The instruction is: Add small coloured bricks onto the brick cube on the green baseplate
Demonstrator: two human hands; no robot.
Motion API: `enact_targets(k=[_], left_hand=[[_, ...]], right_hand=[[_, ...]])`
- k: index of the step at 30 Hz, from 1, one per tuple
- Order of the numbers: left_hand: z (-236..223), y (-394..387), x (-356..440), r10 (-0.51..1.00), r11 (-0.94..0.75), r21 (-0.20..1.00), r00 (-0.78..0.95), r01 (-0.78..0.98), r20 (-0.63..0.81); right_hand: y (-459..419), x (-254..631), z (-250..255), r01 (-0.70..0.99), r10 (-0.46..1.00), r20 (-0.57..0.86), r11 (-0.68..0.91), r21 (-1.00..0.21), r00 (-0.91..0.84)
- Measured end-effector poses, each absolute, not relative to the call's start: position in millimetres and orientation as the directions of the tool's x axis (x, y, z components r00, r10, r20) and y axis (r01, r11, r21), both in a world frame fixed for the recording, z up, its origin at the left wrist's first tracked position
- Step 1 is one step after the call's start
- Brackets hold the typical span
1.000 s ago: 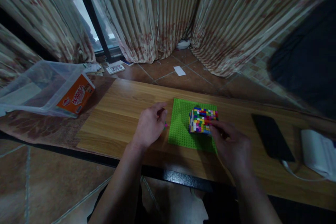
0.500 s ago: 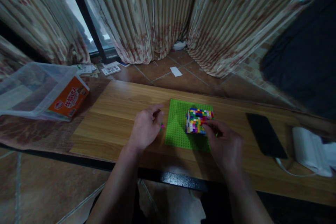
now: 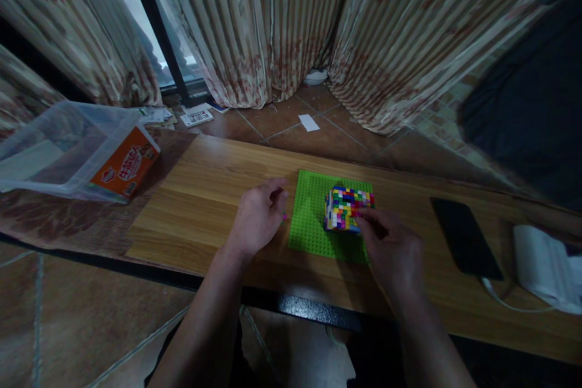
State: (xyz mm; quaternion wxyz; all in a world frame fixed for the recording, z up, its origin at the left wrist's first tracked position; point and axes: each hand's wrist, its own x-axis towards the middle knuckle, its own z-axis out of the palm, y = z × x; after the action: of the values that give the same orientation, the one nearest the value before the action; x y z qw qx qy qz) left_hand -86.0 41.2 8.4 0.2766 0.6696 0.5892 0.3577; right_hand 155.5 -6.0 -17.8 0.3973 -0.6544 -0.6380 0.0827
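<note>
A green studded baseplate (image 3: pixel 313 218) lies on the wooden table (image 3: pixel 204 194). On its right half stands a block of many-coloured small bricks (image 3: pixel 346 206). My right hand (image 3: pixel 391 248) sits at the block's near right corner, fingertips pinched against it. My left hand (image 3: pixel 258 216) rests on the table just left of the baseplate, fingers curled; a small pink and green piece shows at its fingertips.
A clear plastic tub with an orange label (image 3: pixel 77 151) lies on its side at the far left. A black phone (image 3: pixel 464 236) and a white device (image 3: pixel 543 267) joined by a cable sit at the right. Curtains (image 3: pixel 273 24) hang behind the table.
Both hands stay where they were; my right hand's fingers have shifted slightly along the block's near corner. The view itself has wobbled a little.
</note>
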Motion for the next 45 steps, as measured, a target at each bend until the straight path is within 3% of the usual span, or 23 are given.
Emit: enact_targets(k=[9,15,21,29,38,45], left_hand=[[10,41,-86,0.986,-0.161,0.797,0.057,0.582,0.158],[10,41,-86,0.989,-0.145,0.8,0.054,0.582,0.14],[9,41,-86,0.988,-0.149,0.796,0.051,0.587,0.147],[9,41,-86,0.987,-0.157,0.792,0.058,0.589,0.152],[9,41,-87,0.99,-0.138,0.8,0.054,0.584,0.132],[10,40,-87,0.989,-0.141,0.801,0.051,0.581,0.138]], right_hand=[[-9,154,-9,0.696,0.881,0.337,0.013,-0.718,0.332],[-9,155,-12,0.569,0.87,0.325,0.063,-0.82,0.371],[-7,161,-11,0.696,0.866,0.455,0.195,-0.691,0.209],[-7,162,-13,0.829,0.877,0.479,0.239,-0.505,0.039],[-8,153,-16,0.858,0.878,0.466,0.153,-0.49,0.109],[-7,152,-18,0.822,0.873,0.44,0.086,-0.564,0.211]])
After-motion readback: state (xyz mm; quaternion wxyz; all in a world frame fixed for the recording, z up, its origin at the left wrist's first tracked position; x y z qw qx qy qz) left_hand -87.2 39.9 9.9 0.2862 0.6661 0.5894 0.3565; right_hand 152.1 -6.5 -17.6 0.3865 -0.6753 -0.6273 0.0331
